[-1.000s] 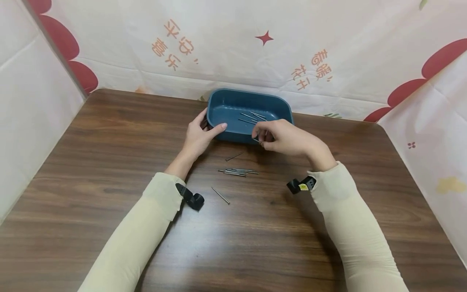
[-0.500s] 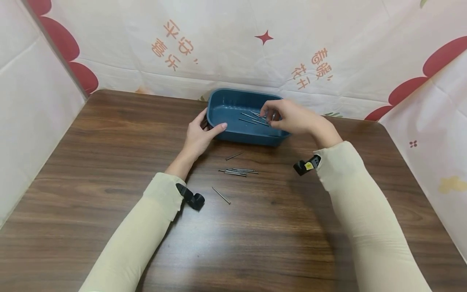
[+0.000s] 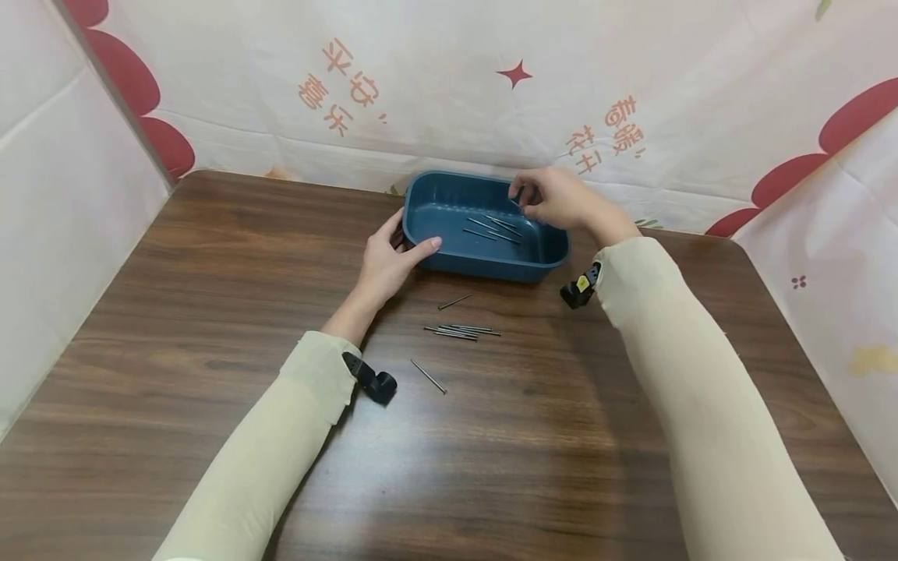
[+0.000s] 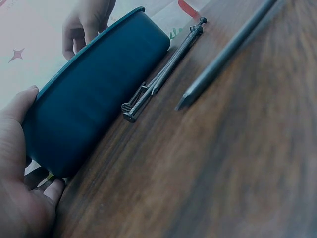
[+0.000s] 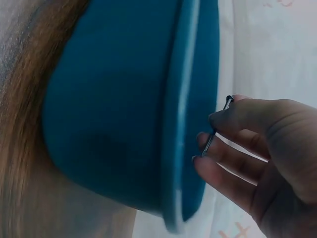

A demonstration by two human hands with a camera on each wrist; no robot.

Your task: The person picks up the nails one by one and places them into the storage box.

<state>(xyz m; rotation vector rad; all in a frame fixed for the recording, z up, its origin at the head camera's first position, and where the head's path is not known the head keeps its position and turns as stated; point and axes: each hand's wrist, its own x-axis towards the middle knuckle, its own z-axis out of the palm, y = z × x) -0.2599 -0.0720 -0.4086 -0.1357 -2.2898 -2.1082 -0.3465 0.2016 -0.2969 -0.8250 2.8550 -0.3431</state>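
My left hand (image 3: 382,265) grips the left end of a blue plastic bin (image 3: 484,267), thumb over the rim and fingers along the outer wall. Over the bin's far right part, my right hand (image 3: 561,200) pinches a metal nail (image 5: 210,143) between thumb and fingers; the right wrist view shows it beside the rim. Several nails (image 3: 500,236) lie on the bin's floor. On the table in front, a bundle of nails (image 3: 459,333) lies side by side. One loose nail (image 3: 454,301) is behind the bundle, another loose nail (image 3: 429,376) nearer me.
The brown wood-grain table (image 3: 281,467) has rounded far corners. A pale printed cloth (image 3: 449,93) hangs right behind the bin, and more cloth closes off both sides.
My right hand has gone from the bin's near wall up and away, over its far right part, carrying the nail. My left hand keeps its grip on the bin.
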